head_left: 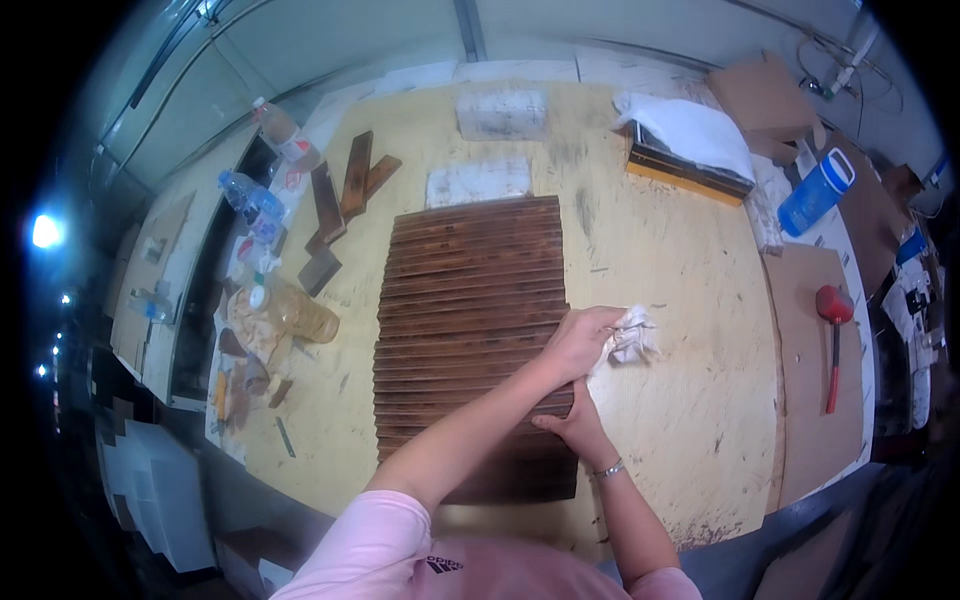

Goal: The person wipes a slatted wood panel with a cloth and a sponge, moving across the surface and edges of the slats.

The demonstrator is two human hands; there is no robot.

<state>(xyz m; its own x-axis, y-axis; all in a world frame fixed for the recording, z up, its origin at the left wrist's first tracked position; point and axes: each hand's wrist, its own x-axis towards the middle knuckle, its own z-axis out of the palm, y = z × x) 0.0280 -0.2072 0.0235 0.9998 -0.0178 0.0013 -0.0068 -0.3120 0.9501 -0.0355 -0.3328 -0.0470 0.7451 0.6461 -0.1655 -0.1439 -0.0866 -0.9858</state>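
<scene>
In the head view, a row of dark brown wood strips (470, 290) lies in the middle of the big pale table (700, 430). The left hand (580, 340) reaches across to the right edge of the strips, with its fingers closed on a crumpled white cloth (634, 338). The right hand (578, 418) is just below it, with its thumb over the wood. The hands overlap, so I can't tell if the right one grips anything. A jar (300, 314) stands to the left, and a red mallet (835, 306) lies far right.
</scene>
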